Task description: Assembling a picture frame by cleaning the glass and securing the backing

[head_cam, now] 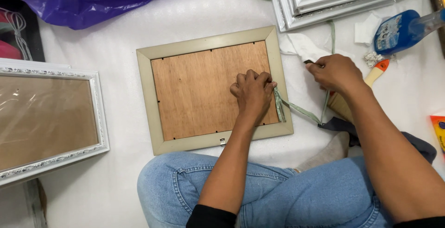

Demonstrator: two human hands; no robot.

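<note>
- plywood, brown and flat, backs the beige picture frame [214,91], which lies face down on the white padded sheet [116,177] in front of the person's crossed legs.
- left hand [252,91] rests knuckles-up on the right side of the backing, fingers curled shut, pinning one end of a thin green strap [296,110] at the frame's right rail.
- right hand [334,72] is off the frame to the right, fingers closed on the strap's other end and on a small dark object i cannot make out.
- the frame looks stiff and light, though it may hold glass underneath, so likely fragile; best held by its long rails.
- the strap looks soft and limp; it likely needs pinching near the end.
- a blue spray bottle [401,31] and a white frame [46,121] lie well apart.
</note>
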